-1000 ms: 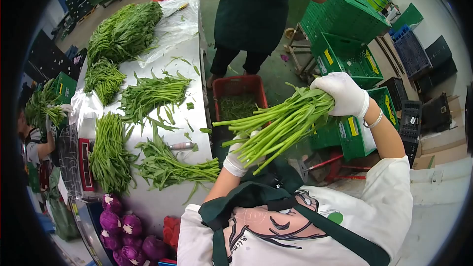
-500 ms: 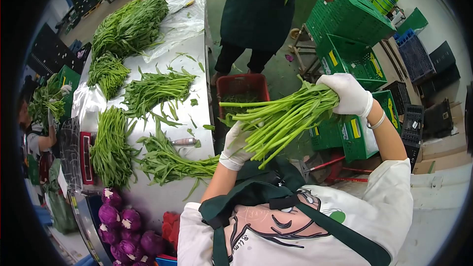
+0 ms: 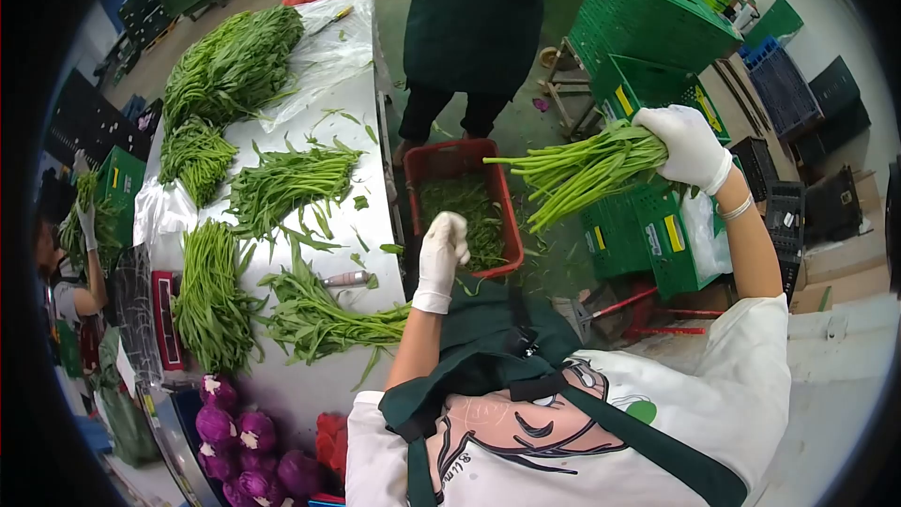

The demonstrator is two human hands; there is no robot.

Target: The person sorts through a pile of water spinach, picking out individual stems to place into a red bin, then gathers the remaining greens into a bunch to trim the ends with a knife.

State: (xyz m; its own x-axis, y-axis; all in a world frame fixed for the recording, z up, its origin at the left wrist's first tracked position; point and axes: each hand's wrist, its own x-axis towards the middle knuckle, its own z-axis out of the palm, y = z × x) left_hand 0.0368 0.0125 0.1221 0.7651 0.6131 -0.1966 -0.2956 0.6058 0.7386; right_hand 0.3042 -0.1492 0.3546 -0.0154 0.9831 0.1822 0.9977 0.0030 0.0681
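My right hand (image 3: 690, 148), in a white glove, is closed round the leafy end of a bunch of water spinach (image 3: 591, 172). The cut stems point left, above the floor. My left hand (image 3: 441, 253), also gloved, is raised near a red crate (image 3: 514, 235), apart from the bunch. Its fingers are curled together; whether anything small is in them I cannot make out. Green scraps (image 3: 460, 216) lie inside that crate. On the metal table (image 3: 291, 385) to my left lie a nearer bunch of greens (image 3: 324, 312) and a knife handle (image 3: 347, 278).
More greens are piled (image 3: 230, 61) along the table, beside a red-framed scale (image 3: 167, 319). Purple cabbages (image 3: 239, 441) sit at its near end. A co-worker in a dark apron (image 3: 474, 19) stands opposite; another person (image 3: 80, 291) is at far left. Green crates (image 3: 648, 19) stand right.
My left hand has come off the stems and moved slightly up, its fingers now curled. My right hand has carried the bunch up and to the right.
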